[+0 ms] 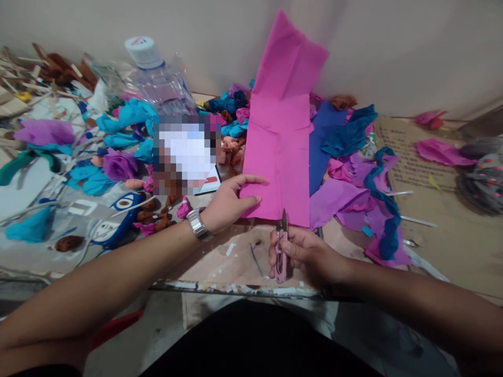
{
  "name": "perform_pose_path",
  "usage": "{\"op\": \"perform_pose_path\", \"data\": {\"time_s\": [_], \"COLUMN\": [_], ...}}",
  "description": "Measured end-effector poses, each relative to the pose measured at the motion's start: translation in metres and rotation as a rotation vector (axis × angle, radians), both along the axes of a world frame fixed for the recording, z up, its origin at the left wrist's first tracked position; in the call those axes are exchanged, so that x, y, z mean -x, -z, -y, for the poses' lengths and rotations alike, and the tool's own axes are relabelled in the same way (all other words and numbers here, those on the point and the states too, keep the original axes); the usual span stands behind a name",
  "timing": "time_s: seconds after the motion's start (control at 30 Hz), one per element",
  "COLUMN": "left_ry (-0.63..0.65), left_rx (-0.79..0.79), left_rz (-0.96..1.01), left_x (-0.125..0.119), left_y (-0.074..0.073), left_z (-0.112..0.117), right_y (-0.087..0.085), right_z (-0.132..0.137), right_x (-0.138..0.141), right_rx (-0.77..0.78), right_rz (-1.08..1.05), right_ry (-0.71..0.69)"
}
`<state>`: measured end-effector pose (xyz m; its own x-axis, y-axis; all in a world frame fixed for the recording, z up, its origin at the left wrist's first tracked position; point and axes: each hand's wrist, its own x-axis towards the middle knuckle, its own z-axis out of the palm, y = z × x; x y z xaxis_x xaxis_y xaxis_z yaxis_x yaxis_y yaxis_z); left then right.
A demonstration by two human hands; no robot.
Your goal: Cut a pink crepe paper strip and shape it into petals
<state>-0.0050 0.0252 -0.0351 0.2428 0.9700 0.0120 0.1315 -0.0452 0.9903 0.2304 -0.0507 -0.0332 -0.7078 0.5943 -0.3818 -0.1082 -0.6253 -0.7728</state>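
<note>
A long sheet of pink crepe paper, creased across and down its length, lies before me with its far end propped up against the wall. My left hand holds its lower left edge, thumb and forefinger on top; the other fingers are hidden. Closed around pink-handled thread snips, my right hand is just below the sheet's near edge. The dark blades point up at that edge, overlapping it in view; whether they touch the paper I cannot tell.
Crepe flowers and scraps crowd the left, around a plastic bottle and a blurred-out object. Purple scraps and a teal strip lie right, beside cardboard. The table's worn front edge runs near my body.
</note>
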Motion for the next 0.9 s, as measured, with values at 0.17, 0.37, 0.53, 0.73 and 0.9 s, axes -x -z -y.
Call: {"op": "perform_pose_path", "data": {"time_s": [0.17, 0.37, 0.53, 0.73, 0.9], "left_ry": [-0.007, 0.002, -0.002, -0.010, -0.005], "left_rx": [-0.005, -0.006, 0.000, 0.004, -0.013], "left_rz": [-0.012, -0.011, -0.011, -0.006, -0.013], "left_x": [-0.0005, -0.0005, 0.0001, -0.0012, -0.0011], "left_y": [-0.0011, 0.0001, 0.0007, -0.0025, -0.0030], "left_z": [0.0008, 0.0010, 0.0007, 0.0015, 0.0011], "right_y": [-0.0004, 0.0009, 0.0013, 0.0009, -0.0004], "right_z": [0.0002, -0.0008, -0.0007, -0.0012, -0.0013], "right_x": [0.0000, -0.0004, -0.0006, -0.0005, 0.0000], "right_rx": [0.001, -0.007, -0.014, -0.022, -0.021], "right_rz": [0.017, 0.025, 0.039, 0.041, 0.044], "right_ry": [-0.011, -0.024, -0.026, -0.051, -0.044]}}
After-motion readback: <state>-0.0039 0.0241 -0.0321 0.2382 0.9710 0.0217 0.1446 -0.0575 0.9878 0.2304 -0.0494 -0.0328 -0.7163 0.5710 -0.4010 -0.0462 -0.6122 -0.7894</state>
